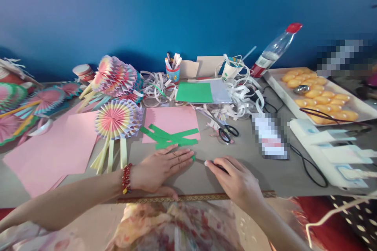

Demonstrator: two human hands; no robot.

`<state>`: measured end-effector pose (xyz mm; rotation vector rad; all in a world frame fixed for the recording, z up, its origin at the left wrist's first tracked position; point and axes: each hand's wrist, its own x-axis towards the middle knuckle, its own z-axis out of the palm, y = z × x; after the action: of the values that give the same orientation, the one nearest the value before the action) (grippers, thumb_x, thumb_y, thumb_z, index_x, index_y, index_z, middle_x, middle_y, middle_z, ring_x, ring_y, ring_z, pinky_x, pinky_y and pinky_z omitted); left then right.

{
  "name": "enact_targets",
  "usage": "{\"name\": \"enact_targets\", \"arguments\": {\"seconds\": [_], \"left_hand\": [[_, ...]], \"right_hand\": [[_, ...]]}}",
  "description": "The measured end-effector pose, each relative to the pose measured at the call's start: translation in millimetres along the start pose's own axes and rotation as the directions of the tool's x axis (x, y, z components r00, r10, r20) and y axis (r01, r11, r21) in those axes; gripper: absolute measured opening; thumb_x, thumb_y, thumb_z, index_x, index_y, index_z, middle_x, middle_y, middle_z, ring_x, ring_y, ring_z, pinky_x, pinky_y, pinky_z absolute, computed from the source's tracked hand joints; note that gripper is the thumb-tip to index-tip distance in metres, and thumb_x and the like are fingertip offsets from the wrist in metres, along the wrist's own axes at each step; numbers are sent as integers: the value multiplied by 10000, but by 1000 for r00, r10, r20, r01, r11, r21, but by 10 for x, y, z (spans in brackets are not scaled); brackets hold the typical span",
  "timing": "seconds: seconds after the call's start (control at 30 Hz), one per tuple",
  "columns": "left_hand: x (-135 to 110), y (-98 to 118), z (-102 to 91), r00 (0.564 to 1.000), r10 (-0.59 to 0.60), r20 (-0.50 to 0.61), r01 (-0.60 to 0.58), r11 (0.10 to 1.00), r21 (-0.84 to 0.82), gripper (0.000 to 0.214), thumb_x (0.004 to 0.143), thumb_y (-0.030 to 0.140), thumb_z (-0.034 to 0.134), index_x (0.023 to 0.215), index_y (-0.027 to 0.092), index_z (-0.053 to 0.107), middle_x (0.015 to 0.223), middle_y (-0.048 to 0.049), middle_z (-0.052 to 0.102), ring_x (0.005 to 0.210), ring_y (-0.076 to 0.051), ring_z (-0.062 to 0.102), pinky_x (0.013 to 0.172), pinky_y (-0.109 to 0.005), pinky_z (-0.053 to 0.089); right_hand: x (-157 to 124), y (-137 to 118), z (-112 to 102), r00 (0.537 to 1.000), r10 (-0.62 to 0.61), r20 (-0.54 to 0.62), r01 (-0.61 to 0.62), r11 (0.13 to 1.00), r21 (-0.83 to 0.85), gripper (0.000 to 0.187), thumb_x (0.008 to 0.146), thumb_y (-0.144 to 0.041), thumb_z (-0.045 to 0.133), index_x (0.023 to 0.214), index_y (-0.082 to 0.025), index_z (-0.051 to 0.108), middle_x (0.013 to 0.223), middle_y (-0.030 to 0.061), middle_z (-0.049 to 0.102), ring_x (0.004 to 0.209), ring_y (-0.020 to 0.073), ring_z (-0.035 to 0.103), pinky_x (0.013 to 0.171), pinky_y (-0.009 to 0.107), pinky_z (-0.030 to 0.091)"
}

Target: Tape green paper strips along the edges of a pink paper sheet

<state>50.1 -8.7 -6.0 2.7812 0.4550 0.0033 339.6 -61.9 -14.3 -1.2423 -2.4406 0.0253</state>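
My left hand [160, 166] lies flat on the grey table [250, 164], fingers stretched out and pressing down a small green paper piece [193, 158] that peeks out at the fingertips. My right hand [232, 178] rests beside it with fingers curled around a dark thin object, too hidden to name. Just beyond the hands lie crossed green paper strips [171, 136] on a pink sheet [172, 119]. A red bead bracelet [127, 178] sits on my left wrist.
Black-handled scissors [225, 131] lie right of the pink sheet. Folded paper fans [118, 119] and large pink sheets [53, 151] fill the left. A green sheet [194, 92], pen cup [172, 71], paper curls, a bottle [275, 50] and a tray of yellow pieces [321, 96] stand behind.
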Motion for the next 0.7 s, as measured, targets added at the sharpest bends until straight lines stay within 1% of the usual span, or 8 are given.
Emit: {"name": "enact_targets", "arguments": {"seconds": [0.17, 0.27, 0.37, 0.53, 0.7], "left_hand": [[-1, 1, 3, 1000, -4, -1, 4, 1000, -6, 937, 924, 680, 405, 1579, 126, 28, 1634, -122, 109, 1508, -292, 135, 1230, -469, -4], [-2, 6, 1, 1000, -7, 10, 7, 1000, -3, 932, 928, 684, 388, 1579, 127, 19, 1633, -122, 109, 1509, -288, 133, 1230, -464, -5], [-5, 5, 9, 999, -16, 30, 16, 1000, 3, 932, 931, 691, 365, 1578, 121, 13, 1635, -118, 78, 1515, -278, 98, 1225, -456, -40], [-9, -5, 21, 1000, -4, 13, 4, 1000, -5, 937, 925, 695, 374, 1579, 124, 20, 1634, -125, 98, 1510, -291, 122, 1227, -472, -7], [-6, 0, 16, 1000, -6, 23, 5, 1000, 21, 936, 930, 690, 369, 1577, 114, 15, 1636, -120, 71, 1515, -280, 92, 1226, -466, -34]], "right_hand": [[12, -26, 30, 1000, -11, 2, 11, 1000, -3, 260, 995, -150, 472, 1115, -179, 701, 886, 56, 661, 844, 170, 584, 812, 282, 433], [10, -40, 26, 1000, -10, 13, 10, 1000, 4, 257, 987, -141, 483, 1131, -177, 693, 896, 57, 660, 845, 172, 581, 819, 282, 429], [10, -63, 19, 1000, -3, 11, 3, 1000, 16, 259, 986, -135, 479, 1128, -172, 692, 902, 58, 662, 845, 171, 581, 827, 280, 431], [15, -96, 34, 1000, 0, 2, 0, 1000, 16, 267, 979, -124, 480, 1136, -171, 691, 915, 64, 665, 849, 172, 580, 823, 283, 438], [13, -114, 52, 1000, 2, 9, -2, 1000, 26, 281, 978, -112, 463, 1140, -152, 689, 919, 73, 660, 856, 179, 580, 821, 293, 443]]}}
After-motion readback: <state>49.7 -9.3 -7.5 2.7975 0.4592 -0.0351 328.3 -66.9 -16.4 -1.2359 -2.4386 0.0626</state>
